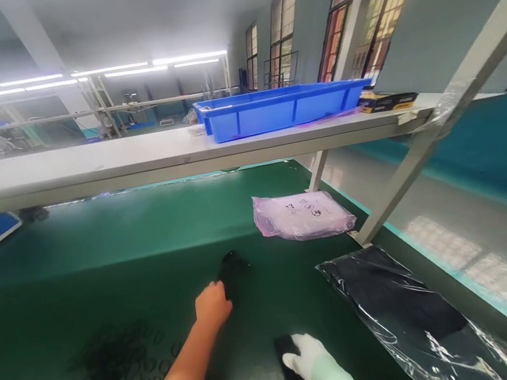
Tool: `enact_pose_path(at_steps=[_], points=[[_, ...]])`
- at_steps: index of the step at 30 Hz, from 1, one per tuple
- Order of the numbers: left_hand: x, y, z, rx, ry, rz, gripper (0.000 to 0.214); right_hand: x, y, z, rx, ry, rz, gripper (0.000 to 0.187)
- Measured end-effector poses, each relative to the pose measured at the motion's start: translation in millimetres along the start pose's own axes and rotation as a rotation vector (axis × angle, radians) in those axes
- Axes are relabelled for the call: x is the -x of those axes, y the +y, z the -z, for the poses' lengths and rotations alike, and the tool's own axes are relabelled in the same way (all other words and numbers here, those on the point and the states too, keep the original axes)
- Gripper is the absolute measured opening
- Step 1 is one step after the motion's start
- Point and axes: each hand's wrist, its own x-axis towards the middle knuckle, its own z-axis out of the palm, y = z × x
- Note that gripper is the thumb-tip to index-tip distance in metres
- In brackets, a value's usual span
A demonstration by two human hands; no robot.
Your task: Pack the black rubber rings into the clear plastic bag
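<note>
My bare left hand (pixel 213 304) reaches forward over the dark green tabletop (pixel 143 228), its fingers closed at the near edge of a small black bunch (pixel 233 266). What the bunch is made of is too dark and blurred to tell. My right hand (pixel 316 364), in a white glove with a pale green cuff, grips a flat black rectangular piece (pixel 286 356) close to the table. To the left of my left forearm lies a loose heap of thin black rings (pixel 114 375), partly hidden by the arm.
A clear bag with black content (pixel 409 306) lies at right. Behind it sits a pinkish plastic package (pixel 306 213) by the frame post (pixel 406 171). Across the table runs a raised white shelf (pixel 84 163), bearing a blue crate (pixel 283 110) and a small dark box (pixel 387 101).
</note>
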Motion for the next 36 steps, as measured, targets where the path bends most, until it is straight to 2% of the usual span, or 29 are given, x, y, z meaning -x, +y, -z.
enact_pose_path(at_steps=[4,6,8,11,14,16,21,28,36], points=[[56.6,0.0,-18.1,-0.026,-0.207,-0.318,0.041,2.2,-0.8,0.6,0.001,-0.004,0.004,0.029],[74.9,5.0,-25.4,-0.021,-0.224,-0.360,0.048,2.0,-0.7,0.7,0.008,-0.010,0.004,0.027],[83.3,13.6,-32.5,-0.010,-0.189,-0.287,0.056,-0.1,0.3,-0.6,0.018,-0.019,0.000,0.024],[86.2,29.7,-46.6,0.014,-0.135,-0.071,0.068,-4.8,2.5,-3.6,0.044,-0.023,-0.007,0.020],[90.2,39.9,-62.7,0.077,-0.124,0.049,0.059,-6.7,3.2,-4.9,0.067,-0.023,-0.005,0.018],[95.0,39.7,-71.2,0.160,-0.122,0.025,0.062,-5.4,2.3,-4.0,0.069,-0.028,0.002,0.018],[103.1,33.2,-85.6,0.441,-0.163,-0.134,0.085,-0.7,-0.1,0.1,0.039,-0.033,0.023,0.021],[101.0,35.5,-94.9,0.615,-0.193,-0.111,0.086,3.4,-2.1,4.2,0.013,-0.034,0.020,0.026],[98.1,36.4,-94.6,0.647,-0.214,-0.110,0.087,7.2,-7.8,7.4,0.031,-0.023,-0.007,0.033]])
